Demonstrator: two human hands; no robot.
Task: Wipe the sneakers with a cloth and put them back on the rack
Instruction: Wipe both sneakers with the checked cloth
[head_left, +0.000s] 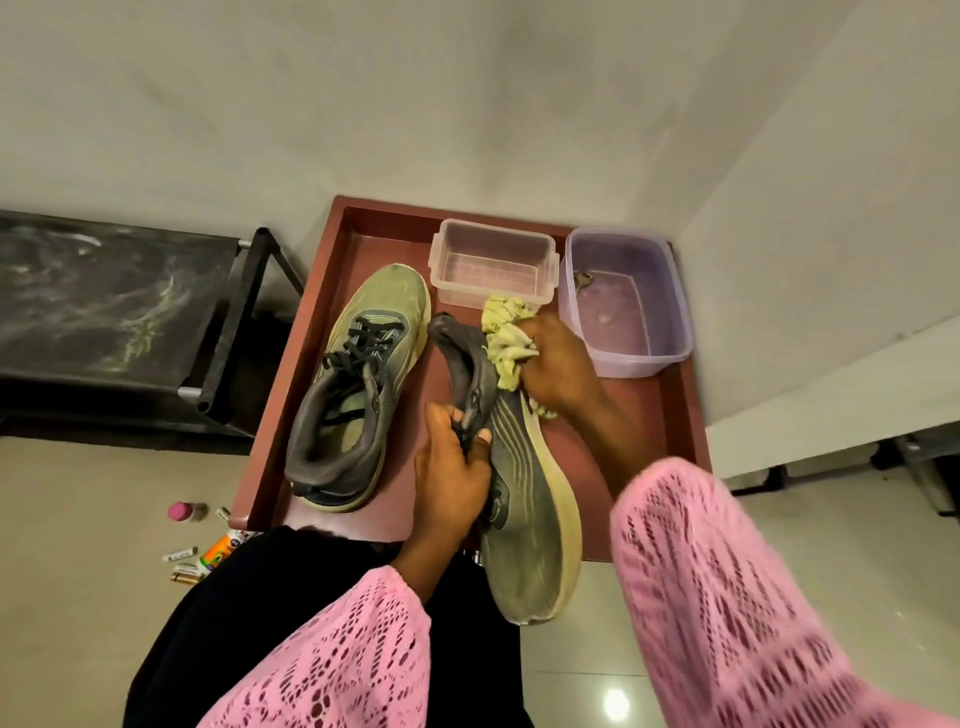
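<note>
Two grey-green sneakers are on a reddish-brown tray table (670, 405). The left sneaker (358, 384) stands upright on the tray, laces up. The second sneaker (524, 514) lies tilted on its side, toe pointing toward me and overhanging the tray's near edge. My left hand (449, 483) grips this sneaker at its laces and collar. My right hand (558, 369) holds a crumpled yellow cloth (506, 338) and presses it against the heel end of the sneaker.
A clear plastic box (491, 262) and a purple tub (626, 299) with a little water stand at the tray's far side. A black shoe rack (119, 306) stands to the left. Small bottles and tubes (195, 540) lie on the tiled floor.
</note>
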